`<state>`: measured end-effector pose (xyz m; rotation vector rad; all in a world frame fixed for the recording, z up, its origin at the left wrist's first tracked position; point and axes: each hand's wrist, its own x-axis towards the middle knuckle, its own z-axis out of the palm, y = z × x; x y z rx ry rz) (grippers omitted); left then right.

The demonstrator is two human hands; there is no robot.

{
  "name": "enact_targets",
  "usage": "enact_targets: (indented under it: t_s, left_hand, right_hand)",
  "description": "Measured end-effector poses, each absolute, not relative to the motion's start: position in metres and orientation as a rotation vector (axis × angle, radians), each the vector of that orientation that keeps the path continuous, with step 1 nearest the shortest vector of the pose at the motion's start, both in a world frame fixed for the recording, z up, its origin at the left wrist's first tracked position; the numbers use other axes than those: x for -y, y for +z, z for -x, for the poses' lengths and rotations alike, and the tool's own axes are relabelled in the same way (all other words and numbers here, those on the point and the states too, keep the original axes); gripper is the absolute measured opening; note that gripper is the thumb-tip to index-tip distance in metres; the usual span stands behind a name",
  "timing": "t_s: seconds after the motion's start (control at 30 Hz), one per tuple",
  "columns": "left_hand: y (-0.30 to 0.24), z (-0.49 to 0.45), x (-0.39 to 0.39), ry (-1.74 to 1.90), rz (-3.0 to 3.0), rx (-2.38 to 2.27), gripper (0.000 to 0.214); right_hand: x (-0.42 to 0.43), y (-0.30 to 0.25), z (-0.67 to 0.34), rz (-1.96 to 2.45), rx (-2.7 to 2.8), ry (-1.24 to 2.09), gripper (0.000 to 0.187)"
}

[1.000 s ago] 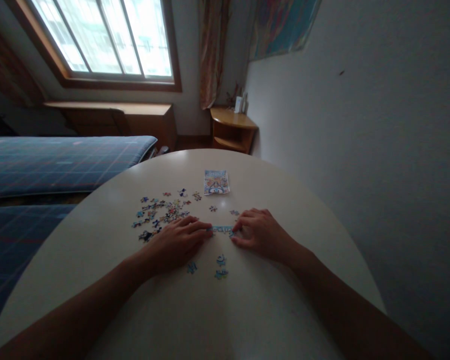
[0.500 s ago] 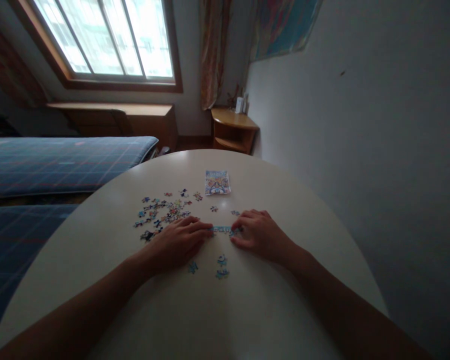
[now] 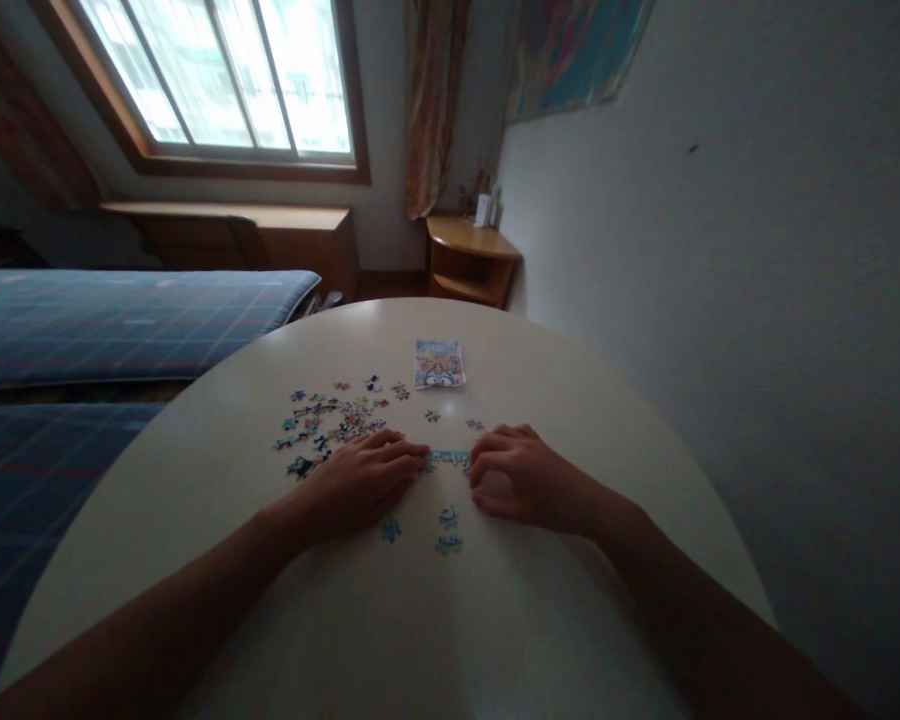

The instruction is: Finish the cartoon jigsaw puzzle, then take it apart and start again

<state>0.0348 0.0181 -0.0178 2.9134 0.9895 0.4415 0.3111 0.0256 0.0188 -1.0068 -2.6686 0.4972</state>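
A short strip of joined blue puzzle pieces [image 3: 448,458] lies on the round white table [image 3: 390,620]. My left hand [image 3: 360,482] rests flat with its fingers stretched out, fingertips touching the strip's left end. My right hand [image 3: 521,474] has its fingers curled and pressed on the strip's right end. A heap of loose puzzle pieces [image 3: 328,422] lies just beyond my left hand. Three loose blue pieces [image 3: 447,530] lie near my wrists. A small picture card [image 3: 439,363] lies farther back.
A grey wall rises close on the right. Two blue checked beds [image 3: 120,320] stand to the left of the table. A wooden corner shelf [image 3: 469,260] and a low wooden bench under the window stand behind.
My right hand has drawn back slightly and curled its fingers more over the strip's end. The view has shifted a little. My left hand stays in place.
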Motion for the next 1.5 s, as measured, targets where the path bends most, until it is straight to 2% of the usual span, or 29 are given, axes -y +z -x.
enact_targets:
  t_s: [0.1, 0.23, 0.37, 0.67, 0.9, 1.1, 1.43, 1.5]
  left_hand:
    - [-0.017, -0.035, -0.018, 0.447, -2.911, -0.989, 0.028]
    - [-0.016, -0.036, -0.018, 0.471, -2.910, -0.986, 0.027]
    - [-0.014, -0.037, -0.017, 0.465, -2.904, -0.993, 0.027]
    - [-0.016, -0.036, -0.018, 0.460, -2.893, -1.001, 0.027]
    - [-0.014, -0.038, -0.016, 0.478, -2.899, -0.987, 0.027]
    - [-0.016, -0.037, -0.017, 0.477, -2.917, -0.992, 0.026]
    - [-0.016, -0.037, -0.017, 0.462, -2.908, -1.002, 0.026]
    - [-0.016, -0.037, -0.017, 0.449, -2.917, -1.007, 0.026]
  right_hand:
    - [-0.026, 0.015, -0.307, 1.102, 2.646, 0.345, 0.019]
    - [-0.029, 0.010, -0.302, 1.206, 2.613, 0.237, 0.019]
    - [-0.031, 0.010, -0.302, 1.233, 2.580, 0.258, 0.015]
    - [-0.031, 0.007, -0.297, 1.253, 2.494, 0.422, 0.022]
    - [-0.020, 0.025, -0.308, 1.063, 2.669, 0.585, 0.014]
    - [-0.012, 0.018, -0.298, 0.921, 2.707, 0.648, 0.024]
    - [-0.011, 0.016, -0.290, 0.937, 2.704, 0.680, 0.008]
    - [-0.011, 0.017, -0.291, 0.951, 2.705, 0.663, 0.009]
